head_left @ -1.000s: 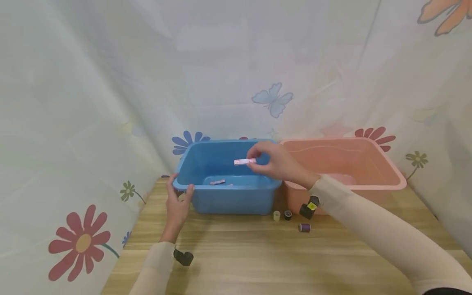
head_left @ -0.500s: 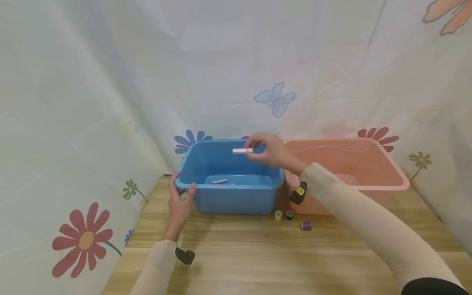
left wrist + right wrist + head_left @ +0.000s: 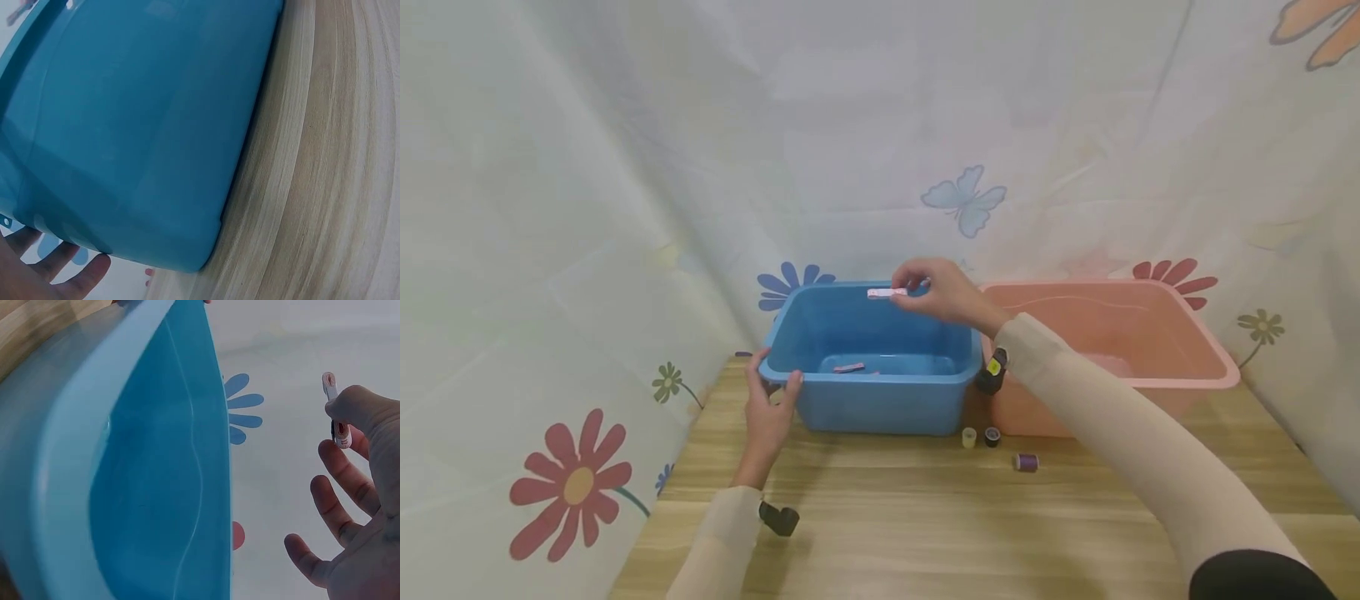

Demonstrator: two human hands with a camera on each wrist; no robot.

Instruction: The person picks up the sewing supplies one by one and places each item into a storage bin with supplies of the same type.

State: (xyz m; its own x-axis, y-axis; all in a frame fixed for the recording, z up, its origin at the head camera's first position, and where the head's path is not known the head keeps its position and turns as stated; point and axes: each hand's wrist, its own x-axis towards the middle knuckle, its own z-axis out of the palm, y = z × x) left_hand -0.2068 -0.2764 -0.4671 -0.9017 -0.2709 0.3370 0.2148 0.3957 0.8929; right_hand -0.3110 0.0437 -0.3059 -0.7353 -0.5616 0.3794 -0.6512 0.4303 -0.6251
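My left hand (image 3: 767, 421) grips the front left corner of a blue plastic tub (image 3: 880, 380), its thumb at the front rim. In the left wrist view its fingers (image 3: 87, 277) lie against the tub's outer wall. Thumb and forefinger of my right hand (image 3: 942, 292) pinch a flat-folded measuring tape (image 3: 880, 293), white with pinkish marks, held level above the blue tub near its back rim. The right wrist view shows the folded tape (image 3: 329, 384) end-on, the other fingers spread loosely. A similar folded strip (image 3: 849, 367) lies on the tub's floor, with another bit partly hidden behind the front rim.
A pink tub (image 3: 1187, 382) stands just right of the blue one. In front of them on the wooden table (image 3: 880, 517) are a pale thread spool (image 3: 969, 437), a dark spool (image 3: 992, 437) and a purple spool (image 3: 1027, 462) on its side. A patterned curtain (image 3: 850, 167) hangs behind.
My right hand has risen and moved slightly left and away with the measuring tape, from over the tub's middle to near its back rim. My left hand keeps its grip on the corner.
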